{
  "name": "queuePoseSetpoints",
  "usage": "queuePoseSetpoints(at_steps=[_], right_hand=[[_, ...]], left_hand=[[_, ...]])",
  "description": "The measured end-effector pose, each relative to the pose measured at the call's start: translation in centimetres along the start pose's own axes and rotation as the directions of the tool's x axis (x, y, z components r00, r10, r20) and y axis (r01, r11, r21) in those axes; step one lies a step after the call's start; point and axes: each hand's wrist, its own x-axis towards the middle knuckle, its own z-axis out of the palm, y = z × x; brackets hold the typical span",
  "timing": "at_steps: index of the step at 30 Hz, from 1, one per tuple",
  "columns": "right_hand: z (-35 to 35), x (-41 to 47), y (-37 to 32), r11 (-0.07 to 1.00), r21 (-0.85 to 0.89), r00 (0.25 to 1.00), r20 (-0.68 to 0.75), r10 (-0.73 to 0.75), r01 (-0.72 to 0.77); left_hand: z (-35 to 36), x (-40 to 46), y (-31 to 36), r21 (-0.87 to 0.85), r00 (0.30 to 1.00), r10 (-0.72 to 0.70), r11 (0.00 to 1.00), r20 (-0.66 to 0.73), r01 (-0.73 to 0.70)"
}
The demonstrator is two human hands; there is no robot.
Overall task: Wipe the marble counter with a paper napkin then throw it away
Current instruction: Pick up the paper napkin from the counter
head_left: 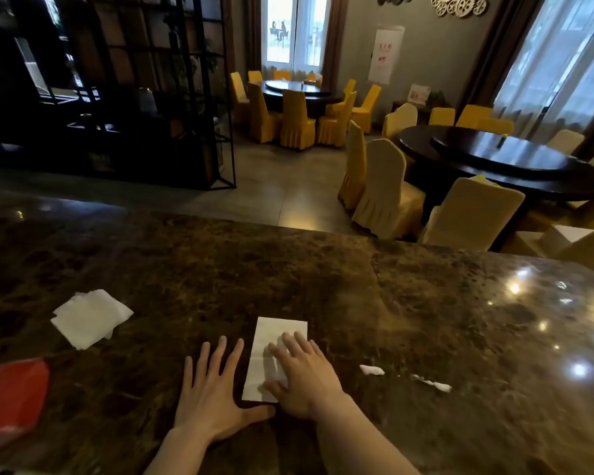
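Wiping looks to be at an early or middle stage, judged from the layout alone: the white folded rectangular paper napkin (pixel 275 354) lies flat on the dark brown mottled marble tabletop (pixel 323 279), near its front edge, and has not been crumpled or carried off. Right hand (pixel 306 375): palm down, fingers spread flat across the napkin's right half, thumb at its lower right corner. That grip is open; it presses, it does not pinch. Left hand (pixel 213 395): flat on bare marble just beside the napkin's left edge, fingers splayed, thumb reaching under the napkin's near edge toward the right hand; open too, holding nothing. Two small white paper scraps (pixel 372 370) lie on the marble to the right of the right hand, apart from the napkin. Further left sits a loose stack of white square napkins (pixel 90 317), and at the left margin a red plastic wrapper (pixel 11 395), partly cut off by the frame. No bin is in view. Remaining, by my estimate: sweep the surface, probably gather the scraps, bunch the napkin, discard it.
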Motion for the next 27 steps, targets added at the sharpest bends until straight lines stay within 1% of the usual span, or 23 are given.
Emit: queuePoseSetpoints(at_steps=[2,4,6,7,11,13,14,15,16,17,18,19,20,21,23,25,26,27], right_hand=[[0.4,0.3,-0.2,0.999,-0.021,0.999,-0.003,-0.044,0.044],[0.9,0.4,-0.3,0.998,-0.037,0.999,-0.001,-0.046,0.046],[1.4,0.5,-0.2,0.997,-0.053,0.999,-0.005,-0.051,0.050],[1.5,0.4,-0.2,0.997,-0.059,0.998,-0.022,-0.055,0.053],[1.5,-0.3,0.4,0.989,-0.117,0.978,-0.179,-0.106,0.086],[1.5,-0.8,1.0,0.990,-0.118,0.970,-0.221,-0.098,0.073],[1.3,-1.2,1.5,0.995,-0.085,0.965,-0.251,-0.071,0.051],[1.1,-1.5,1.8,1.000,-0.014,0.960,-0.281,-0.020,0.017],[0.7,-1.8,2.2,0.994,0.108,0.950,-0.307,0.063,-0.031],[0.2,-2.2,2.7,0.957,0.279,0.936,-0.310,0.169,-0.081],[-0.5,-2.5,3.4,0.868,0.481,0.914,-0.286,0.286,-0.121],[-1.2,-2.9,4.2,0.728,0.669,0.882,-0.244,0.402,-0.147],[-1.9,-3.5,5.4,0.582,0.798,0.838,-0.204,0.507,-0.158],[-2.5,-4.2,6.8,0.460,0.874,0.788,-0.168,0.592,-0.159],[-3.8,-6.0,10.2,0.232,0.960,0.688,-0.063,0.723,-0.156],[-5.3,-8.7,13.8,0.014,0.994,0.582,0.050,0.812,-0.105],[-6.1,-10.2,15.5,-0.059,0.997,0.520,0.079,0.851,-0.055],[-6.8,-11.7,17.1,-0.086,0.996,0.456,0.080,0.886,-0.007]], left_hand=[[0.3,-0.2,-0.2,-0.015,1.000,0.027,1.000,-0.008,-0.027],[0.6,0.0,-0.5,0.003,1.000,0.016,1.000,-0.027,-0.016],[0.8,0.0,-0.5,0.006,1.000,0.024,1.000,-0.015,-0.024],[0.8,0.0,-0.6,0.007,1.000,0.025,1.000,-0.012,-0.025],[0.9,0.0,-0.9,0.003,1.000,0.018,1.000,-0.003,-0.018],[0.8,0.0,-0.7,0.007,1.000,0.015,1.000,0.002,-0.015],[0.6,0.0,-0.7,0.004,1.000,0.011,1.000,0.008,-0.011],[0.5,0.0,-0.6,-0.006,1.000,0.005,1.000,0.011,-0.005],[0.4,0.0,-0.4,-0.013,1.000,0.001,1.000,0.016,-0.001],[0.2,0.0,-0.1,-0.016,1.000,0.006,1.000,0.014,-0.006],[0.0,-0.1,0.4,-0.018,1.000,0.017,1.000,0.007,-0.017],[-0.1,0.0,1.0,-0.022,0.999,0.032,0.999,-0.007,-0.033],[-0.1,0.0,1.8,-0.026,0.999,0.050,0.998,-0.019,-0.050],[-0.2,0.1,2.8,-0.029,0.997,0.070,0.997,-0.024,-0.071],[-0.2,0.3,4.9,-0.031,0.994,0.110,0.993,-0.022,-0.111],[0.2,0.8,6.8,-0.041,0.989,0.143,0.989,-0.022,-0.144],[0.6,1.1,7.6,-0.047,0.988,0.151,0.987,-0.021,-0.152],[1.0,1.3,8.3,-0.048,0.988,0.157,0.986,-0.017,-0.157]])
